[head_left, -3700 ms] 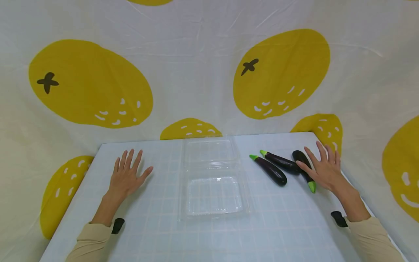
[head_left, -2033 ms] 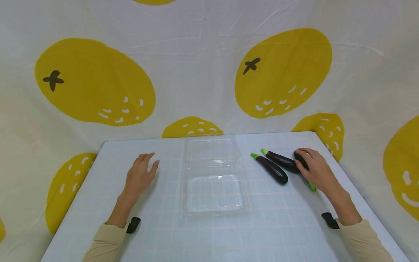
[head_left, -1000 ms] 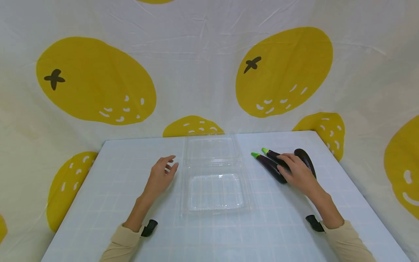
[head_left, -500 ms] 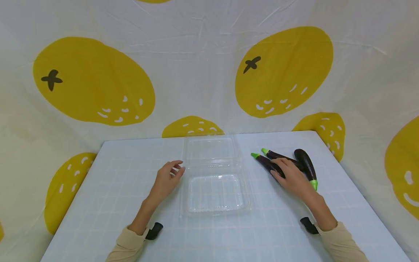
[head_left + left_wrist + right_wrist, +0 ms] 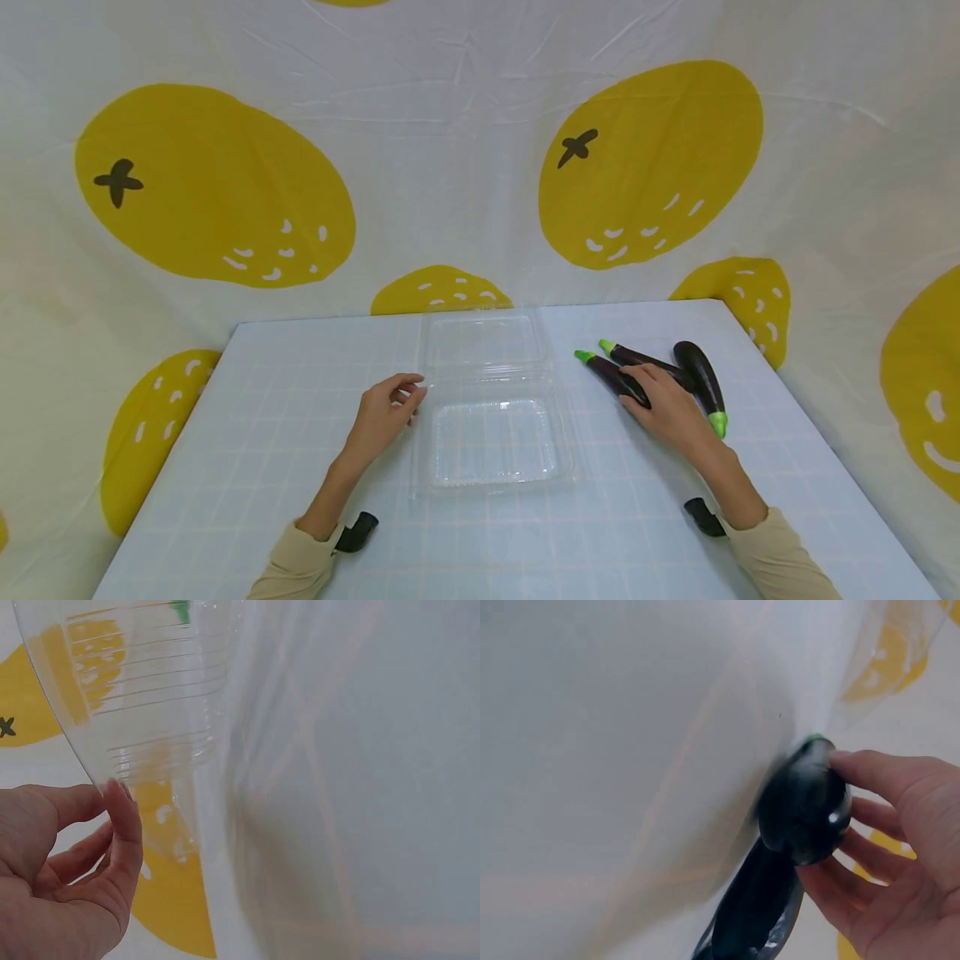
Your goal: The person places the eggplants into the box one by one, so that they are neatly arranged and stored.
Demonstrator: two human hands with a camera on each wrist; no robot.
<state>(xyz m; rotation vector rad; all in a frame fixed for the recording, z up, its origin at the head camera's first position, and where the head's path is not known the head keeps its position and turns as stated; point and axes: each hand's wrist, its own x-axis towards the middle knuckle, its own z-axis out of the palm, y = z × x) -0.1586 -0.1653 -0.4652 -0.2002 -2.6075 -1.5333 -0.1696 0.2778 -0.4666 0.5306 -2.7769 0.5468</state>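
A clear plastic clamshell container (image 5: 491,446) lies open at the middle of the table, its lid flap (image 5: 483,342) folded back. My left hand (image 5: 382,421) pinches the container's left edge; in the left wrist view, thumb and fingers (image 5: 126,825) meet at that thin rim. Three dark eggplants with green stems lie to the right. My right hand (image 5: 672,412) grips the nearest eggplant (image 5: 609,375) by its thick end, thumb on one side and fingers on the other. Beyond it lie a second eggplant (image 5: 628,357) and a third eggplant (image 5: 699,375).
The table (image 5: 300,367) has a pale checked cover. Behind it hangs a white cloth (image 5: 450,167) with large yellow fruit prints. Each wrist wears a black camera mount, a left mount (image 5: 357,532) and a right mount (image 5: 703,517).
My left hand has moved right to the container's edge and pinches it. My right hand has gone from the far-right eggplant, past the middle one, to the nearest and grips it.
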